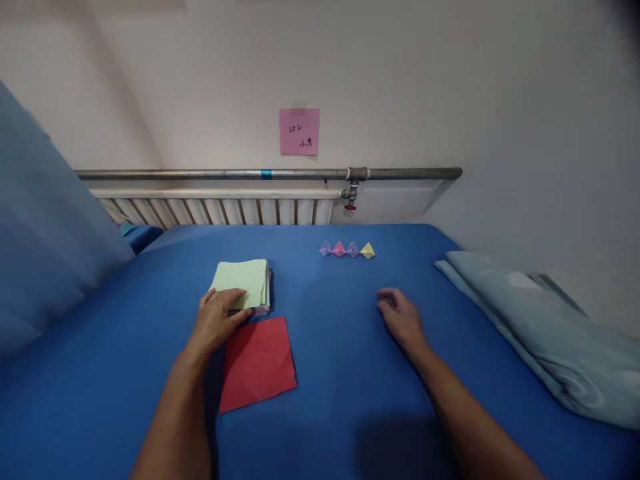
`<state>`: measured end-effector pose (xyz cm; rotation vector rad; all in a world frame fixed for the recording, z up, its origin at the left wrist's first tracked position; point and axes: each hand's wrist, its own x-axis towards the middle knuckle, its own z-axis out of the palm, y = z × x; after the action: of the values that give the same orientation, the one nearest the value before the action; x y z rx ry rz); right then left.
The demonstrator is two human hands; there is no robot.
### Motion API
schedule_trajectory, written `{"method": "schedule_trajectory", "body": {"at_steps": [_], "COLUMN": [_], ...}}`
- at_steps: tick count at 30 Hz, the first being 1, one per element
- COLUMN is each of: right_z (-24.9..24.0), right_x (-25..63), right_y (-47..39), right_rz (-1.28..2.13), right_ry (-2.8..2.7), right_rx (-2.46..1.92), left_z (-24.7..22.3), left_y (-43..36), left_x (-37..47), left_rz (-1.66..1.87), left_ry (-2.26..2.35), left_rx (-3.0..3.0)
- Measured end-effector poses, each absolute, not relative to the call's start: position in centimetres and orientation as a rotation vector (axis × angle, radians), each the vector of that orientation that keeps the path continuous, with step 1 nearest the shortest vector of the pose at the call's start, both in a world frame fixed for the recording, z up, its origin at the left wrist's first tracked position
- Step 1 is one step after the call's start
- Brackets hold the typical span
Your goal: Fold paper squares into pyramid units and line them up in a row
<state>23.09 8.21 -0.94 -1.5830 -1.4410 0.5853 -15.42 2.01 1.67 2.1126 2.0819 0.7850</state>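
Note:
My left hand (219,319) is on the near left corner of a stack of coloured square paper (243,280), with a pale green sheet on top. The index finger lies over the top sheet and the thumb presses at the front edge; the other fingers are partly hidden. Just in front of the stack lies a square red sheet of paper (260,365), its right edge slightly uneven. My right hand (401,320) hovers or rests over the blue surface, fingers loosely curled, thumb apart from the index finger, holding nothing.
Several small folded paper shapes (347,249), purple, pink and yellow, stand in a row at the back of the blue-covered surface (330,427). A folded pale green cloth (540,333) lies right. Behind are a radiator (255,211), a pipe and a pink note (299,132); a blue curtain (50,233) hangs left.

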Motion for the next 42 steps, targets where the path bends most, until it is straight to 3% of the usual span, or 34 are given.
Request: {"method": "schedule_trajectory", "body": {"at_steps": [10, 23, 28, 34, 38, 42], "right_z": [-1.0, -0.5, -0.5, -0.5, -0.6, -0.6], "right_x": [23.0, 23.1, 22.9, 22.9, 23.3, 23.5], "right_y": [8.4, 8.4, 8.5, 7.7, 6.6, 6.2], "right_rz": [0.583, 0.589, 0.555, 0.536, 0.568, 0.611], "right_ry": [-1.486, -1.521, -1.547, -1.561, -1.612, -1.645], "right_rx": [-1.584, -1.6, -1.528, -1.539, -1.555, -1.551], "left_z": [1.6, 1.9, 2.8, 1.8, 1.0, 1.2], "left_y": [2.6, 2.3, 1.4, -0.2, -0.7, -0.6], "left_x": [-16.1, -15.4, -11.5, -3.9, -2.7, -3.4], "left_rz": [1.067, 1.502, 1.612, 0.978, 0.612, 0.573], "left_ry": [1.878, 2.082, 1.869, 1.005, 0.868, 0.913], "left_rx": [1.916, 1.501, 1.658, 2.288, 2.286, 2.232]}}
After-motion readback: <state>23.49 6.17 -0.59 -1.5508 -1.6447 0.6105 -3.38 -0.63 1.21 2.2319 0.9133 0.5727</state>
